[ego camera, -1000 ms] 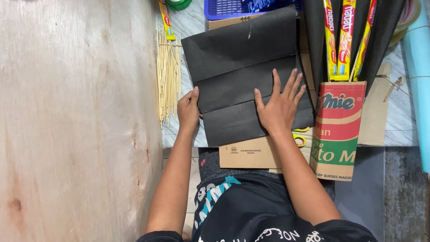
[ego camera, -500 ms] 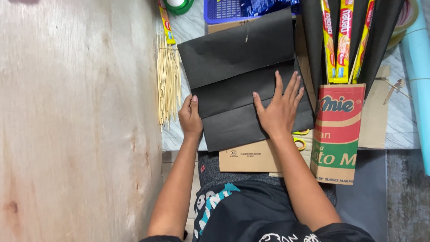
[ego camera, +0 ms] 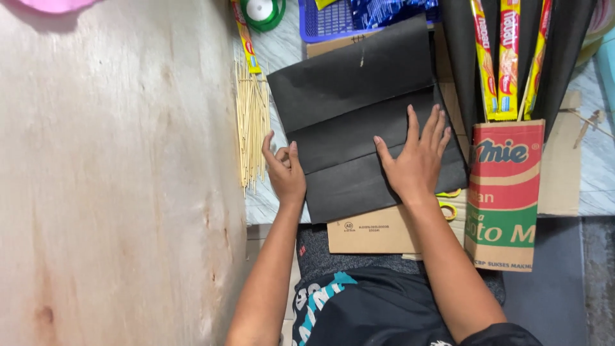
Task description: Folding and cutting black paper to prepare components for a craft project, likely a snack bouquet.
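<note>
Two bare hands are resting on a sheet of black paper (ego camera: 359, 122) that is lying on a pale marbled surface (ego camera: 282, 51), partly over a flat piece of brown cardboard (ego camera: 375, 230). The black paper is looking matte and slightly dusty, and it is showing two straight creases running across it, so it is sitting as stacked folded bands, tilted a little against the surface's edge. The right hand (ego camera: 418, 160) is pressing flat on the lower right part of the paper with its fingers spread and pointing away from the person. The left hand (ego camera: 285, 170) is sitting at the paper's left edge, fingers curled loosely, touching the edge; whether it is pinching the paper cannot be told.

Just left of the left hand a bundle of thin bamboo sticks (ego camera: 251, 128) is lying, with a narrow yellow and red sachet strip (ego camera: 245, 35) above it and a green tape roll (ego camera: 262, 11) at the top. A blue plastic basket (ego camera: 320, 22) is sitting beyond the paper. To the right, a red, green and white printed carton (ego camera: 506, 192) is lying flat, and above it several long yellow and red wrappers (ego camera: 506, 57) are lining up between black sheets. A large plywood board (ego camera: 115, 179) is filling the left side.
</note>
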